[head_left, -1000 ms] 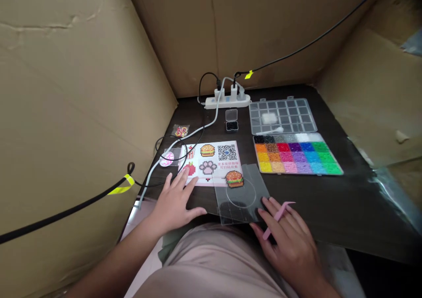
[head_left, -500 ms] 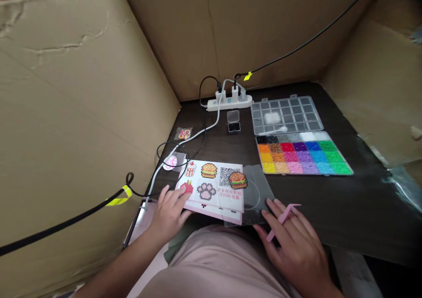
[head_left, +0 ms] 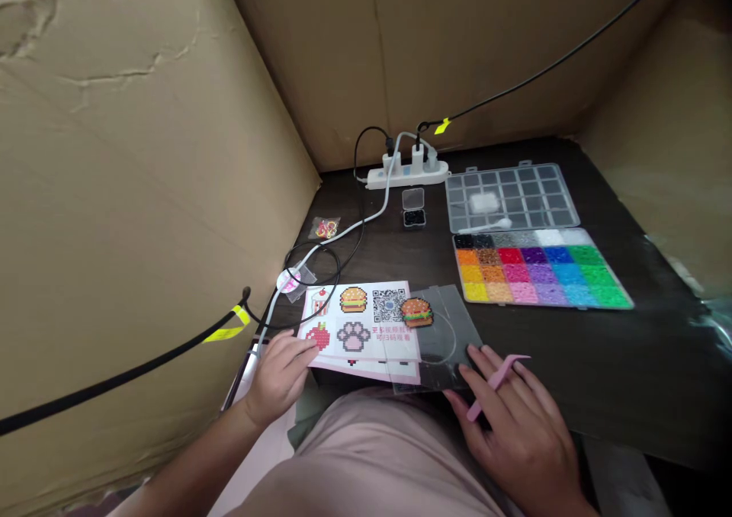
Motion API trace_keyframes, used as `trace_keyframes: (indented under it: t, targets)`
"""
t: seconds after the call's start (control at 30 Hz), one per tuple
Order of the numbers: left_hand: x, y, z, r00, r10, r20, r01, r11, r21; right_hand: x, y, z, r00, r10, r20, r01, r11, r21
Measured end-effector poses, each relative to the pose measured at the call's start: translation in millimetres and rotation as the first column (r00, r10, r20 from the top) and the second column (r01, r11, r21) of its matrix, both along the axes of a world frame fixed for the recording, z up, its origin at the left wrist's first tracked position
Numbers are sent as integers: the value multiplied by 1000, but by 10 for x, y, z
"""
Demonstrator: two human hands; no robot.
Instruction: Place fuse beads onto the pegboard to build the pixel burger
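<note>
My left hand [head_left: 279,372] grips the near left corner of a pattern sheet [head_left: 366,326] printed with burgers, a paw and a QR code. The sheet overhangs the table's front edge and covers part of a clear pegboard [head_left: 443,338]. A finished bead burger [head_left: 417,312] sits on the pegboard. My right hand [head_left: 512,418] rests flat by the pegboard's near right corner, with pink tweezers [head_left: 496,383] held between its fingers.
An open bead box [head_left: 540,269] with colored beads and a clear lid lies at the right. A power strip [head_left: 407,174] with cables stands at the back. A small pot of black beads [head_left: 414,216], two small bags and cardboard walls surround the dark table [head_left: 600,364].
My left hand has pulled the pattern sheet toward me and over the pegboard's left part, then closed on its corner. My right hand has kept its place with the tweezers.
</note>
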State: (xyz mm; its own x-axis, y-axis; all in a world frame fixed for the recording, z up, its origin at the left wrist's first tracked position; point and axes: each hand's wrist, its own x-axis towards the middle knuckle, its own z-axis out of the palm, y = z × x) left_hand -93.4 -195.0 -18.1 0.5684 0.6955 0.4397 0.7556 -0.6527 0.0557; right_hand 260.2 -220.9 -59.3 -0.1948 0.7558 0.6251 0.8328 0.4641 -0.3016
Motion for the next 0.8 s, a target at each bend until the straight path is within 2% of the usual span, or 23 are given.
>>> trace_keyframes:
  t: [0.37, 0.47, 0.6, 0.7, 0.8]
  targets:
    - [-125, -60, 329, 999, -42, 19, 41, 999, 26, 12, 27, -5, 999, 8, 51, -9, 1000, 30]
    - [-130, -72, 509, 999, -44, -6, 44, 999, 31, 16, 35, -10, 998, 11, 65, -13, 999, 33]
    - [-160, -92, 840, 992, -91, -88, 89, 996, -24, 17, 41, -6, 997, 13, 70, -16, 999, 39]
    - [-227, -158, 1063, 996, -30, -89, 31, 999, 8, 14, 44, -1, 998, 12, 69, -15, 999, 40]
    - [-243, -251, 1189, 987, 130, -93, -115, 982, 152, 13, 46, -1, 998, 14, 63, -17, 999, 44]
